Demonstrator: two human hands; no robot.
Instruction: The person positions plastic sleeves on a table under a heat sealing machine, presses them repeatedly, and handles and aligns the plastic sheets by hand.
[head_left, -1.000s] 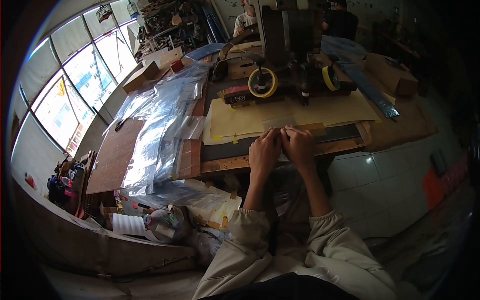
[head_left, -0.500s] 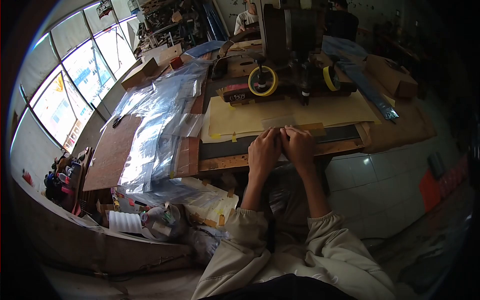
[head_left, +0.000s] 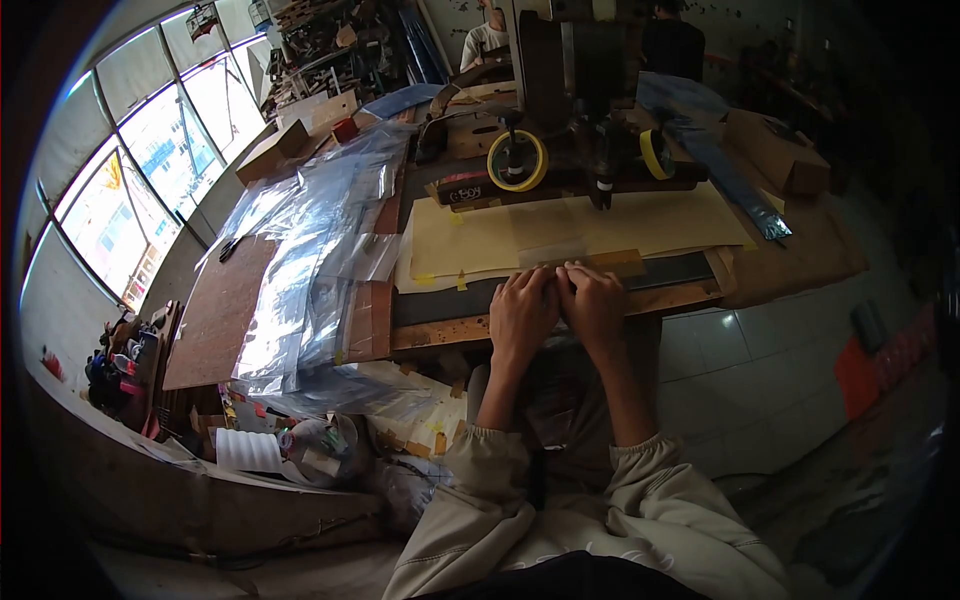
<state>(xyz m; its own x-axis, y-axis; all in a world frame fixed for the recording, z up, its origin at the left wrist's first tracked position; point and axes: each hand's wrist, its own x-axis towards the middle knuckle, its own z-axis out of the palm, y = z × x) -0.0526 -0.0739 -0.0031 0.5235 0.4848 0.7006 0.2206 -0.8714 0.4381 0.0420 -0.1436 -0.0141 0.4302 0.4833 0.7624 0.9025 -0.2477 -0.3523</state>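
My left hand (head_left: pixel 522 308) and my right hand (head_left: pixel 597 305) are side by side at the front edge of the work table, fingers curled and thumbs close together. Both pinch the near edge of a clear plastic sheet (head_left: pixel 548 250), most of it hard to make out. Beyond the fingers the sheet lies over yellow paper (head_left: pixel 470 235). A brown tape strip (head_left: pixel 615 262) is just past my right fingertips. Under the paper runs a dark grey pad (head_left: pixel 440 306) along a wooden edge strip (head_left: pixel 440 334).
A machine with a dark horizontal bar (head_left: pixel 470 192) and yellow rings (head_left: pixel 518 162) stands behind the paper. Glossy plastic bags (head_left: pixel 310 240) cover the table's left side, near small scissors (head_left: pixel 229 249). Cardboard boxes (head_left: pixel 775 150) sit at the right. Two people are in the background.
The view has shifted slightly. Both hands stay together at the table edge with fingers still curled, and the clear sheet now shows farther back over the yellow paper.
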